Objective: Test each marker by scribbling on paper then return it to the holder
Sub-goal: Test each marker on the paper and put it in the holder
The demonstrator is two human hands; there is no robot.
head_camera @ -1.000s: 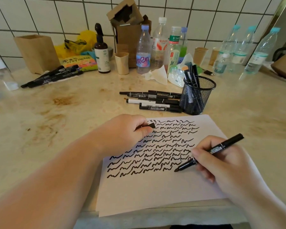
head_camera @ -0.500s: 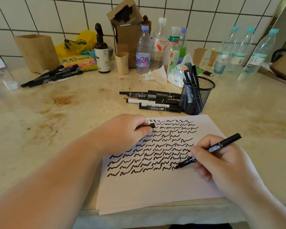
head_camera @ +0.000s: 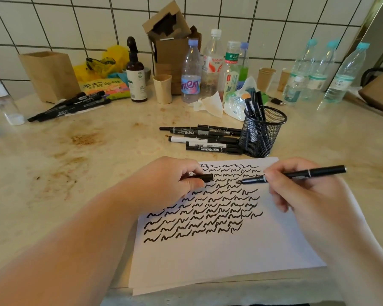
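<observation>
— Marker count, please?
— One uncapped in the right hand, fingers curled round its barrel, tip pointing to 9 o'clock above the paper. Its cap is pinched in the left hand, which rests at the sheet's 10 o'clock corner.
— And the others?
— About five lie side by side on the counter at 12 o'clock from the paper, touching the mesh holder. The holder stands just past the sheet at 1 o'clock with several markers upright inside; I cannot tell how many. Roughly four more lie in a bunch at 10 o'clock.
— Bottles?
— Four plastic ones behind the holder, four at 2 o'clock, one brown spray bottle.
</observation>
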